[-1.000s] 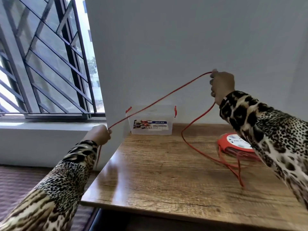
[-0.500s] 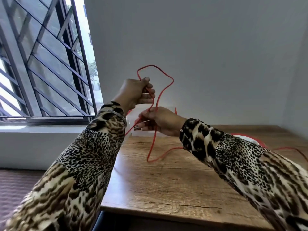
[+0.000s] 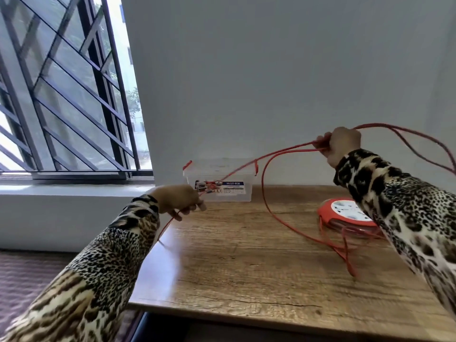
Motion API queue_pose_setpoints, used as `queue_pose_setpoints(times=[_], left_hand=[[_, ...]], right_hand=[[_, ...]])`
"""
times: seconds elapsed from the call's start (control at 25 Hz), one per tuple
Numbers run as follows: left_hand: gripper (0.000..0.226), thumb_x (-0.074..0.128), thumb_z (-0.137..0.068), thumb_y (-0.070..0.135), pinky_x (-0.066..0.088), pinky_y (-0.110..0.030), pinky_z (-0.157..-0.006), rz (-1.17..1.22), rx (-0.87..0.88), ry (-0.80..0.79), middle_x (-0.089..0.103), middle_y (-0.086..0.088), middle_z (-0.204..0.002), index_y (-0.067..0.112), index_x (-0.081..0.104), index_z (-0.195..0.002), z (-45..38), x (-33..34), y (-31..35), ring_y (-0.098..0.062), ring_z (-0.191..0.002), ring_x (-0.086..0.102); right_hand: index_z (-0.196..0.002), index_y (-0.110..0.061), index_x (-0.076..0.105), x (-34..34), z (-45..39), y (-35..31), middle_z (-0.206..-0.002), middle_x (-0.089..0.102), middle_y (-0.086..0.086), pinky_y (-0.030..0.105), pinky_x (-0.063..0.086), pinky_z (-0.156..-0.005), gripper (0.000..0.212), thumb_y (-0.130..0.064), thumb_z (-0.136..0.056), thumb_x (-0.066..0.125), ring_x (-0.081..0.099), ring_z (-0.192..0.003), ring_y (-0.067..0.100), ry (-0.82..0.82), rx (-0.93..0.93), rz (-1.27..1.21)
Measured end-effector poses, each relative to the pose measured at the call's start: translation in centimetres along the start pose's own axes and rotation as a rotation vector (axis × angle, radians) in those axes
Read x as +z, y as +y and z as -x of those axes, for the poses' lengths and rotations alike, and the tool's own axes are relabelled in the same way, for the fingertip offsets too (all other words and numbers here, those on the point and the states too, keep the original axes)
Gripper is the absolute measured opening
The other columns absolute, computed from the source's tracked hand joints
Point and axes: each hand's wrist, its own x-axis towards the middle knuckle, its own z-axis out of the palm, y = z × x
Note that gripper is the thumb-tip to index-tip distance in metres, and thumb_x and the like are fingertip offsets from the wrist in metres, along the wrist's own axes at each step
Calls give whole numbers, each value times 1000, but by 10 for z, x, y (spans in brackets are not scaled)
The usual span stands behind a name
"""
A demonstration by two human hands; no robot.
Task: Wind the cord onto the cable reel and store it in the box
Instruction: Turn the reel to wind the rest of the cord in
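Observation:
A thin red cord [image 3: 265,208] runs taut from my left hand [image 3: 180,198] up to my right hand [image 3: 341,145]. My left hand grips it at the table's left edge, and the cord hangs down below that hand. My right hand is raised high at the right and holds several gathered loops. One loop drops to the table and leads to the red and white cable reel [image 3: 345,213] lying flat at the right, partly behind my right sleeve. A clear plastic box [image 3: 219,180] with red clips stands at the back against the wall.
The wooden table [image 3: 246,267] has its front edge near me and its left edge beside a low white sill. A barred window fills the left. A grey wall stands behind the box. Brown carpet lies at the lower left.
My hands were together in front of the box half a second ago. They have moved apart: the left went down to the table's left edge, the right up and to the right, stretching the cord.

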Motion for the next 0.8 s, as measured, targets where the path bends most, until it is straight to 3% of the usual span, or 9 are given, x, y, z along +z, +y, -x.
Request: queue_pose_setpoints(times=[0.12, 0.2, 0.28, 0.4, 0.48, 0.56, 0.64, 0.76, 0.8], left_hand=[[33, 36, -104, 24, 35, -25, -56, 550, 148, 85, 36, 5, -60, 12, 66, -97, -3, 2, 44, -10, -51, 34], [31, 33, -105, 23, 34, -24, -56, 890, 240, 83, 35, 7, -52, 12, 60, -96, -2, 3, 83, -8, -45, 34], [27, 33, -105, 21, 36, -25, -59, 1112, 316, 29, 35, 8, -46, 16, 49, -85, 1, 4, 116, -7, -40, 33], [27, 32, -105, 17, 46, -30, -64, 1259, 371, -40, 37, 3, -56, 16, 40, -79, 6, 10, 144, -9, -47, 36], [21, 37, -104, 14, 52, -35, -77, 1216, 416, 23, 48, -2, -69, 12, 46, -84, 7, 16, 144, -13, -59, 50], [12, 49, -101, 17, 53, -37, -88, 1116, 485, 131, 62, -8, -87, 9, 53, -93, 5, 17, 129, -19, -79, 65], [9, 60, -95, 19, 54, -36, -91, 1023, 575, 219, 67, -9, -99, 11, 58, -98, 4, 16, 104, -21, -89, 70], [22, 75, -83, 22, 57, -32, -86, 650, 561, 391, 68, -3, -97, 15, 63, -100, -2, 27, 65, -19, -94, 69], [32, 77, -80, 25, 55, -32, -88, 460, 493, 359, 66, -2, -100, 15, 61, -107, -6, 36, 54, -21, -101, 66]], right_hand=[[-87, -13, 53, 5, 26, 30, -62, 30, -2, 18, 40, -37, 8, -9, -94, 52, 29, -33, 6, -378, 120, 185], [-91, -10, 61, 11, 50, 59, -70, 45, 0, 11, 26, -32, 1, -10, -90, 60, 25, -32, 2, -646, 201, 464], [-99, -9, 63, 14, 73, 93, -90, 61, 6, 12, 27, -31, 13, -7, -87, 64, 28, -33, 1, -890, 277, 677], [-98, -12, 65, 22, 101, 134, -91, 68, -1, 14, 33, -35, 9, -12, -89, 63, 30, -36, 1, -1080, 319, 643], [-92, -9, 62, 29, 104, 138, -75, 68, 0, 16, 36, -36, 8, -16, -93, 58, 37, -38, 3, -1013, 241, 586], [-87, -11, 57, 30, 91, 123, -67, 59, 4, 16, 36, -36, 10, -14, -96, 53, 45, -40, 6, -824, 168, 505], [-85, -14, 51, 25, 72, 99, -66, 49, 4, 14, 36, -36, 14, -11, -97, 46, 47, -39, 6, -644, 135, 362], [-81, -15, 45, 15, 47, 63, -63, 47, 3, 14, 38, -36, 19, -10, -99, 42, 46, -36, 6, -431, 116, 165], [-80, -15, 45, 11, 41, 53, -61, 48, 2, 14, 39, -36, 20, -11, -100, 42, 47, -36, 6, -383, 115, 127]])
